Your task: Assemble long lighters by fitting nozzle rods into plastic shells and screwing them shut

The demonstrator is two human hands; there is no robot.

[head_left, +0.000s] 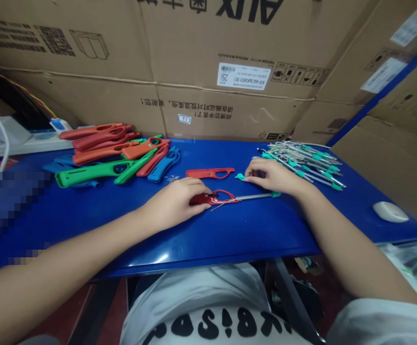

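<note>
My left hand point(179, 201) is closed around the back of a red lighter shell point(225, 195) lying on the blue table. A thin metal tube point(253, 197) with a teal tip runs out of the shell's front, and loose wires cross the shell. In my right hand point(269, 175), thumb and fingers pinch a small teal plastic piece point(240, 177) just above the table, beyond the tube. A second red shell half point(208, 173) lies flat behind my left hand, apart from both hands. My left fingers hide part of the held shell.
Red, orange, green and blue lighter shells point(97, 175) are heaped at the left, near small metal screws point(172, 179). Several metal tubes with teal parts point(312, 160) lie piled at the right. A white mouse point(390, 212) sits by the right edge. Cardboard point(151, 105) stands behind.
</note>
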